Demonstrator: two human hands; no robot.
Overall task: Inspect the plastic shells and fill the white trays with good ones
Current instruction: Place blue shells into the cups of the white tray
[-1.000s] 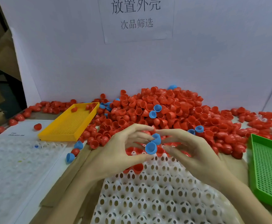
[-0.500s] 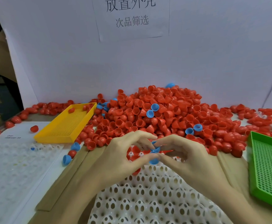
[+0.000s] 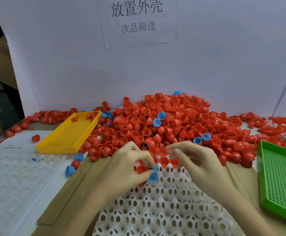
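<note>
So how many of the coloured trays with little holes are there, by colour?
Yellow tray: 1
Green tray: 1
Total: 2

Access, centre: white tray [image 3: 164, 215] lies bare of shells over its near rows; far edge taken up by left hand [image 3: 125, 169], pinching a blue shell [image 3: 153, 176], and right hand [image 3: 195, 160] with fingers curled.
Access, far side: heap of red shells [image 3: 164, 123] blocks the way, banked up to the white backboard [image 3: 207, 65].
Left flank: yellow tray [image 3: 70, 133]; second white tray [image 3: 11, 176] nearer, with cardboard strip [image 3: 67, 193] between it and the centre.
Right flank: green tray [image 3: 281, 181] just beside the right wrist.
</note>
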